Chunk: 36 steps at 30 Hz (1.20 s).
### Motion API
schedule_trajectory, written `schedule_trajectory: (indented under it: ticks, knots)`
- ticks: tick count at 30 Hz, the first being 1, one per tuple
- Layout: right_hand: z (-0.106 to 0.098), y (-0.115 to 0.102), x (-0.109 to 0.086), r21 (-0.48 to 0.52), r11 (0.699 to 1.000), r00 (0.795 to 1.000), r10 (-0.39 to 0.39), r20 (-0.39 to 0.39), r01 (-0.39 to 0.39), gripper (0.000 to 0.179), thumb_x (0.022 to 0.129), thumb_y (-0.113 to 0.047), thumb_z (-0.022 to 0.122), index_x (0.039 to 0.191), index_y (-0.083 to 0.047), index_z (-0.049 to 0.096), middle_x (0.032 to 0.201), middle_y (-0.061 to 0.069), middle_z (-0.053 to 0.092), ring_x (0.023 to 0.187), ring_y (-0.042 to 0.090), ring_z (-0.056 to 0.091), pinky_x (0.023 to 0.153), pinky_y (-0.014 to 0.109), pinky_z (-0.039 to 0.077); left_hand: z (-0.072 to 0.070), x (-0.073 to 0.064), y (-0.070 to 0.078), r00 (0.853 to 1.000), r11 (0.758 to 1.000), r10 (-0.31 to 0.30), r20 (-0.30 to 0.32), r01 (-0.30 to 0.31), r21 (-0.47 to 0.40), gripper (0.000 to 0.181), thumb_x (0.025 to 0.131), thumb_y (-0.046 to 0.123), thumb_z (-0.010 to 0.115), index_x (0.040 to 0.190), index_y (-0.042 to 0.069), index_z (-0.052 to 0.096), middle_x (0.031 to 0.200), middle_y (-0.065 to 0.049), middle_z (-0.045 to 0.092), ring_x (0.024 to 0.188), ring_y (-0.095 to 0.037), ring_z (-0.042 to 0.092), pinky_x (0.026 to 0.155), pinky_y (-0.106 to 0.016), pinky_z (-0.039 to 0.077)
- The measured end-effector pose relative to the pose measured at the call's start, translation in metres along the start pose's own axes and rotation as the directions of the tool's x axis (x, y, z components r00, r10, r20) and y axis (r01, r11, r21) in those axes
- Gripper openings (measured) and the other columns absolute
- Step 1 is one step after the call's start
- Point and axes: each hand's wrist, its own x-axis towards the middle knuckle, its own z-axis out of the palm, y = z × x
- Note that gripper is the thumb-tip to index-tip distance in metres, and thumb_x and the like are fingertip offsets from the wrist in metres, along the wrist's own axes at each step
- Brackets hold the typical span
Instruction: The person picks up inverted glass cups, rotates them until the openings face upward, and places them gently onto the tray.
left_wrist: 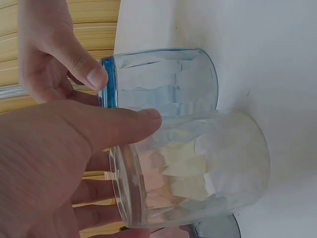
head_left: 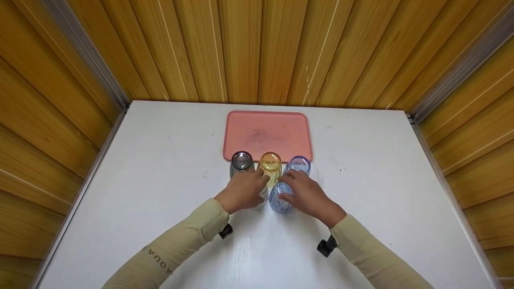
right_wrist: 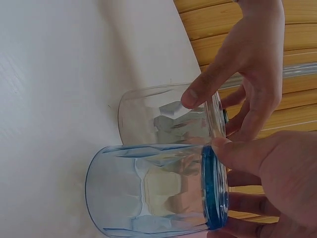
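My left hand (head_left: 244, 189) grips a clear faceted drinking glass (left_wrist: 213, 168) near its thick base, thumb on the near side and fingers behind. Beside it, my right hand (head_left: 308, 194) holds a light-blue glass (head_left: 280, 200) by its blue base, thumb in front. Both glasses stand upside down on the white table, side by side and very close. Just behind them is a row of three more upturned glasses: a dark grey one (head_left: 242, 160), an amber one (head_left: 270, 161) and a blue-violet one (head_left: 300, 163). In the head view the left hand mostly hides the clear glass.
A pink tray (head_left: 267, 134) lies behind the glasses, its front edge close to the back row. The white table (head_left: 172, 160) reaches to wood-patterned panels (head_left: 241, 52) at the back and sides, with metal posts at the corners.
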Motion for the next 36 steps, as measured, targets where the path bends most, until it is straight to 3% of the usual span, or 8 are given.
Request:
schedule_trajectory:
  ticks: [10,25,36]
  knots:
    - [-0.002,-0.001,-0.001,-0.049,0.997,0.998,-0.056,-0.018,0.055,0.051,0.085,-0.031,0.074,0.13,-0.014,0.059,0.126,0.007,0.057,0.119,0.024,0.056,0.098,0.042,0.051,-0.002,-0.002,0.001,0.999,0.999,0.022,-0.026,-0.021,0.028,0.046,0.077,0.034,0.08,0.113,0.011,0.063,0.105,-0.006,0.065,0.086,-0.022,0.065,0.067,-0.036,0.058]
    - [-0.001,-0.001,-0.001,-0.032,0.999,1.0,-0.023,0.006,0.023,0.054,0.087,-0.037,0.071,0.134,-0.015,0.056,0.135,0.009,0.054,0.126,0.027,0.053,0.104,0.045,0.046,-0.005,-0.006,0.002,1.0,1.0,0.006,-0.003,-0.006,0.01,0.046,0.078,0.032,0.08,0.115,0.01,0.063,0.107,-0.007,0.066,0.09,-0.022,0.066,0.075,-0.038,0.058]
    - [0.001,-0.002,-0.003,-0.003,1.0,0.999,-0.024,-0.021,0.024,0.056,0.086,-0.036,0.071,0.135,-0.015,0.054,0.14,0.008,0.051,0.131,0.028,0.048,0.108,0.046,0.042,-0.012,-0.011,0.004,1.0,1.0,0.014,-0.025,-0.014,0.025,0.044,0.078,0.033,0.08,0.113,0.01,0.063,0.106,-0.005,0.065,0.084,-0.019,0.065,0.07,-0.036,0.058]
